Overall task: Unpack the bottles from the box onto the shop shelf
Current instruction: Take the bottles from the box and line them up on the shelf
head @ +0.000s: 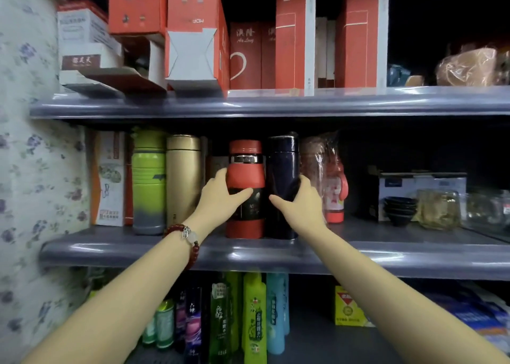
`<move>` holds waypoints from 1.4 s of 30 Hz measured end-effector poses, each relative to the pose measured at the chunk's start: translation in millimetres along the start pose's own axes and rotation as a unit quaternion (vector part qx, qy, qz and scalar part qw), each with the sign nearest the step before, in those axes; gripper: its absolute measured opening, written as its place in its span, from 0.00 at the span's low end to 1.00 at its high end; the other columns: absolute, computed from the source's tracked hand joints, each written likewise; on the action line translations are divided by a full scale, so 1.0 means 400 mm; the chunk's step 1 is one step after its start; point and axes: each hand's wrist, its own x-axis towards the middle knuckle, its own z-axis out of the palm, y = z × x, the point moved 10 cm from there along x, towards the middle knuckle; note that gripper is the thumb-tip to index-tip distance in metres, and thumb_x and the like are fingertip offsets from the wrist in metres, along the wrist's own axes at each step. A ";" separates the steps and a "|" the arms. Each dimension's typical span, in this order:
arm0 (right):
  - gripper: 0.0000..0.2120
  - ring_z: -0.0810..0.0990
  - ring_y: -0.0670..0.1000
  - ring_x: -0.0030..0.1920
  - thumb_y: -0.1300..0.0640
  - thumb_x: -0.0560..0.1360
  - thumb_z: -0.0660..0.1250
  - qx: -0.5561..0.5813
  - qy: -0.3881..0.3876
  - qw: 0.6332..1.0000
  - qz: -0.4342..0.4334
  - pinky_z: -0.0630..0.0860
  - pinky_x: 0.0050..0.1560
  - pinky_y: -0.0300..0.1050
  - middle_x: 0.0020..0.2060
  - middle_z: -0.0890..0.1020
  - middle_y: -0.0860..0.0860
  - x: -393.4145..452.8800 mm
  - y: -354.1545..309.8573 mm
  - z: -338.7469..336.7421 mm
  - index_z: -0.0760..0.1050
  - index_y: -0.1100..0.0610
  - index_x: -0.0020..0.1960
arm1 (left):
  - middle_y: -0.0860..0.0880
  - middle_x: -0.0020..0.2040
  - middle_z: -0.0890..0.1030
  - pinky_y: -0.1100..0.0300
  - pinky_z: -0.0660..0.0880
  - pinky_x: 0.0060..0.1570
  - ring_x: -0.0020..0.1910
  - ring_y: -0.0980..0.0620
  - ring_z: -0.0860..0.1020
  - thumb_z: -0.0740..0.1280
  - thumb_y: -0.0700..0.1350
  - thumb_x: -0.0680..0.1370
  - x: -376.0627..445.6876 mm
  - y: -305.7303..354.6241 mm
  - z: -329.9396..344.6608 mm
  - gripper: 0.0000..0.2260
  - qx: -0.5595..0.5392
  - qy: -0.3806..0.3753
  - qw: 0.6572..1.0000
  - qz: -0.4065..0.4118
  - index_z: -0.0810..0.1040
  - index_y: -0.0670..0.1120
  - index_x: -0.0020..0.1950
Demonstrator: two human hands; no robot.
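Note:
A red bottle point(244, 167) with a black middle band stands upright on the middle grey shelf point(276, 253). My left hand point(220, 195) grips its left side, thumb across the front. Right beside it stands a dark blue flask point(281, 170). My right hand point(299, 201) grips the flask low down, fingers round its right side and thumb on the front. To the left stand a gold flask point(183, 178) and a green bottle point(149, 181). No box of bottles is in view.
A wrapped red bottle point(329, 181) stands right of the blue flask, then black bowls point(400, 207) and glassware point(438, 209). Red cartons point(295, 41) fill the top shelf. Several green, blue and purple bottles point(254, 316) stand on the bottom shelf. A floral wall point(30, 170) closes the left.

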 end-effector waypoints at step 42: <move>0.10 0.78 0.63 0.51 0.60 0.69 0.66 -0.022 -0.632 0.678 -0.375 0.73 0.47 0.50 0.47 0.80 0.62 -1.671 -0.166 0.964 0.78 0.61 0.50 | 0.41 0.50 0.84 0.57 0.72 0.49 0.53 0.42 0.79 0.63 0.41 0.74 -1.784 -0.757 -0.673 0.10 0.308 0.085 0.762 -0.563 0.82 0.42 0.51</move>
